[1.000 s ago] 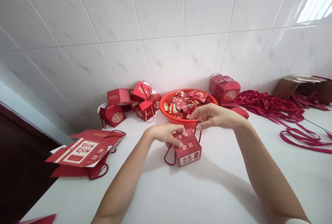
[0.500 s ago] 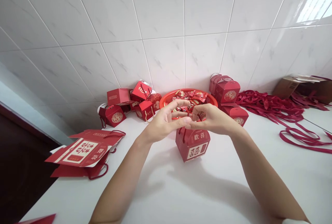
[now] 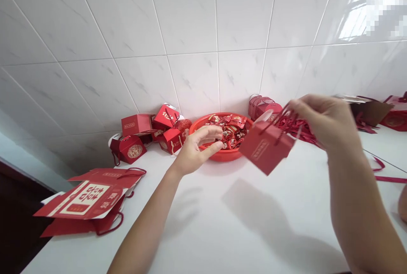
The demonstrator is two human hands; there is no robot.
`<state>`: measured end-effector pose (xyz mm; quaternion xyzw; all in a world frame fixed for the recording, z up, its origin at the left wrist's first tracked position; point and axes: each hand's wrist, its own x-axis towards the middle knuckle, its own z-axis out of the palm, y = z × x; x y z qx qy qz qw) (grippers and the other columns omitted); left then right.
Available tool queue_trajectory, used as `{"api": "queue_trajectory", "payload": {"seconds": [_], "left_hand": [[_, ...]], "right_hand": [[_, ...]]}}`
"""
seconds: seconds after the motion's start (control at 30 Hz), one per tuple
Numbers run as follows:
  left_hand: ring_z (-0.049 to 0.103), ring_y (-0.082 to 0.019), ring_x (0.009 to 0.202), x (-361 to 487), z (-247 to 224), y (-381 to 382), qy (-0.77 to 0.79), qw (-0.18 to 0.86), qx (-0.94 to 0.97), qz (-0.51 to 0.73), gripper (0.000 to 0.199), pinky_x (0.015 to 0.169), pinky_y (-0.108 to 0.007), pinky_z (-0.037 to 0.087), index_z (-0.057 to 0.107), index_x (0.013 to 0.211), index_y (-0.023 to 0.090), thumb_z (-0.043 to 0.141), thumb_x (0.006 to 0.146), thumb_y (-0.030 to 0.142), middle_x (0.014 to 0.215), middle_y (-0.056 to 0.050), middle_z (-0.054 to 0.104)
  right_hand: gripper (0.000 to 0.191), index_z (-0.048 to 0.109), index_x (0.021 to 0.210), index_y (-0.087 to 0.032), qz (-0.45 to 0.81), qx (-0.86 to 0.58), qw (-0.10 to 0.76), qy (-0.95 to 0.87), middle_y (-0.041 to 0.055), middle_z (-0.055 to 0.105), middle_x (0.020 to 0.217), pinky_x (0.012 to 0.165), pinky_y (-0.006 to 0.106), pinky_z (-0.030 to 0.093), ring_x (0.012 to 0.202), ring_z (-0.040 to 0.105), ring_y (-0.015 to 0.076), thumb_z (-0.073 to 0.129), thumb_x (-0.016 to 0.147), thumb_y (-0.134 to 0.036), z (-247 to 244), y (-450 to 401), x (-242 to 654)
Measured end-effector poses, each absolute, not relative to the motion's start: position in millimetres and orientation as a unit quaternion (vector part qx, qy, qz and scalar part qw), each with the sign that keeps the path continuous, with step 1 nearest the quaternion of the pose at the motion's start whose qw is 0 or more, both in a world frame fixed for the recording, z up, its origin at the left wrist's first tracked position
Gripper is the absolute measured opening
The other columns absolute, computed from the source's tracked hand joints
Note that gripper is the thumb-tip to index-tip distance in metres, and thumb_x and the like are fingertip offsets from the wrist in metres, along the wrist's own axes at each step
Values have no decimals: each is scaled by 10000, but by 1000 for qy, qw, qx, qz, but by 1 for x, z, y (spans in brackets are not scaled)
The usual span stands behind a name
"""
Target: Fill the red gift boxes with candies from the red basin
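My right hand [image 3: 327, 119] pinches the dark red cord handles of a red gift box [image 3: 263, 149], which hangs tilted above the white table, right of the basket. Gold lettering marks the side facing me. My left hand [image 3: 202, 147] holds nothing, fingers apart and curved, in front of the left part of an orange-red basket [image 3: 219, 155]. Red-wrapped candies [image 3: 235, 138] fill the basket.
Several finished red boxes [image 3: 135, 151] stand back left. Flattened red box sheets [image 3: 89, 197] with cords lie at the left edge. More boxes [image 3: 259, 106] stand behind the held one. A cardboard box [image 3: 373, 111] sits far right, and a ribbon [image 3: 391, 178] trails there.
My right hand has lifted the box by its cords off the table and carried it right, turning it. My left hand has parted from it and opened. The view has shifted to the right.
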<state>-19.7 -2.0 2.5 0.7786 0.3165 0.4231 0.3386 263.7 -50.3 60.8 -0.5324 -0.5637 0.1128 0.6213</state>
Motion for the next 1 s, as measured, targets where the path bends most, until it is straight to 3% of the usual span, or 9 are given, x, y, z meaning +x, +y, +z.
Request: {"api": "queue_trajectory", "payload": {"seconds": [0.07,0.17,0.37,0.57,0.73,0.87,1.0], "left_hand": [[614,-241,1167,-19,-12,18,357,263,798,408,327,1055,-390,463,640,1131,203,614,888,421,1233,-86,660],[597,-246,1164,-12,-36,40,400,196,827,343,301,1062,-399,423,650,1085,188,544,911,409,1213,-101,671],[632,-266,934,7,-61,42,468,69,863,178,452,1004,-486,347,615,759,183,270,1013,328,885,-106,727],[619,-234,857,10,-68,40,471,13,859,200,446,942,-432,355,618,742,188,274,1008,285,837,-81,729],[632,-232,851,10,-75,43,469,-12,857,214,443,902,-417,362,630,745,181,279,1005,251,848,-79,737],[638,-232,851,11,-76,43,472,-20,854,216,429,887,-412,365,634,738,180,304,1005,241,837,-73,738],[638,-229,839,12,-76,42,474,-22,853,218,427,887,-412,365,639,721,176,324,1004,234,813,-73,735]], "right_hand": [[249,655,699,-198,96,-552,666,-493,20,603,660,541,297,408,570,511,144,729,743,-432,68,-52,286],[241,627,662,-222,64,-591,659,-460,28,600,665,542,323,402,550,494,150,708,766,-423,68,-47,320],[278,600,638,-236,-22,-654,518,-550,50,606,626,634,352,397,624,517,199,640,798,-460,29,-4,384],[241,570,584,-222,37,-714,469,-518,40,624,584,621,328,413,629,571,215,614,761,-380,-21,54,407],[185,626,616,-201,25,-770,451,-450,112,721,769,752,365,468,861,671,297,589,761,-309,-34,84,403],[128,678,644,-198,28,-808,352,-471,114,712,773,757,407,482,912,668,337,692,713,-305,-33,91,407],[175,623,548,-190,41,-832,241,-497,121,646,671,689,382,468,919,642,356,782,619,-187,-33,91,409]]}}
